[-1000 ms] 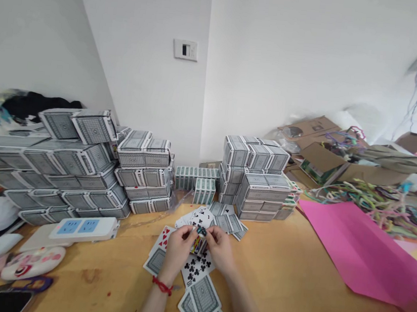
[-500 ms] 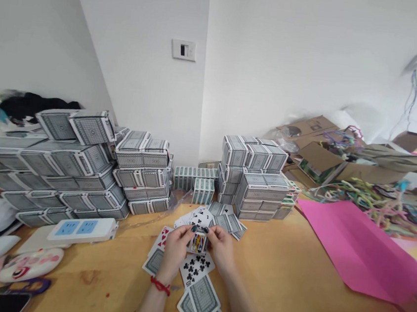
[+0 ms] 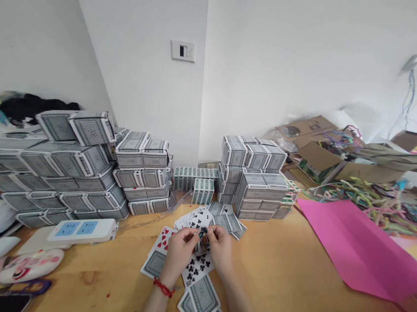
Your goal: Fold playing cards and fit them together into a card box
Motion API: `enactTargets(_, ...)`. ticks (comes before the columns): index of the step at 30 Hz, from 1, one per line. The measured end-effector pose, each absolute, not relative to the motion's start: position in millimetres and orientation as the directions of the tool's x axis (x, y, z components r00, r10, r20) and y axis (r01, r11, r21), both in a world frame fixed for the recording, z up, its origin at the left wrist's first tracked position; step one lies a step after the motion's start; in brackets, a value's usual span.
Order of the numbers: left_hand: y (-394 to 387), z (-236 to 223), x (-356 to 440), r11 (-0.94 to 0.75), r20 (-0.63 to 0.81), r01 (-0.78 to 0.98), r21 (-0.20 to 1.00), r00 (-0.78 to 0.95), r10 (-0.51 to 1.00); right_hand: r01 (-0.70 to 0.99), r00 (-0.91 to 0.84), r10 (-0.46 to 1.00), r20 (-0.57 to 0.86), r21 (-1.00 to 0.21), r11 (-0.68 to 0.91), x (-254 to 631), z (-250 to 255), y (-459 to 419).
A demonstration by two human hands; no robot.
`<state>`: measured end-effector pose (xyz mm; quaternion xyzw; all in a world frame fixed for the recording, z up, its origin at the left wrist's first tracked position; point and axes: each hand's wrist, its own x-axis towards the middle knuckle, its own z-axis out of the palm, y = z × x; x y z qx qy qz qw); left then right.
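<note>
Over the middle of the table (image 3: 277, 282), near the spread cards, my left hand (image 3: 179, 249) and my right hand (image 3: 221, 249) have come closer together at the fingertips. Half a second ago the picture card (image 3: 203, 246) showed its face quite broadly between them; now it shows narrower, partly hidden by my fingers. Both hands have a closed grip on this card, pinching at its far edge (whether it bends or only tilts, I cannot tell). I judge that the card is being worked by both hands together, not only carried.

Below it, toward the near side, lies the ten of clubs (image 3: 196, 270), and nearer still the face-down cards (image 3: 204, 297). These have stayed almost as they were. To the left is a hearts card (image 3: 163, 239); on the far side stand small card blocks (image 3: 204, 191).
</note>
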<state>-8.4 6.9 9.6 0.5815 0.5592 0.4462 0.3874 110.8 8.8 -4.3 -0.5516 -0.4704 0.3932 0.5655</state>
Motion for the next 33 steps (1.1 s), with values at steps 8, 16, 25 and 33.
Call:
enactTargets(8,11,11,-12,-0.115,0.108,0.210,0.971,0.046,0.993,-0.107,0.238,0.971,-0.013,-0.994,0.013,113,-10,12)
enactTargets(16,5,14,-6,-0.105,0.105,0.235,0.966,0.012,0.994,-0.044,0.151,0.987,0.059,-0.997,0.066,117,1,9)
enactTargets(25,5,16,-7,-0.115,0.116,0.237,0.965,0.011,0.993,0.025,0.138,0.985,0.104,-0.995,0.101,114,-4,9)
enactTargets(33,2,23,-4,-0.187,0.168,0.216,0.958,0.101,0.981,0.029,0.209,0.970,0.127,-0.992,0.124,119,-3,9)
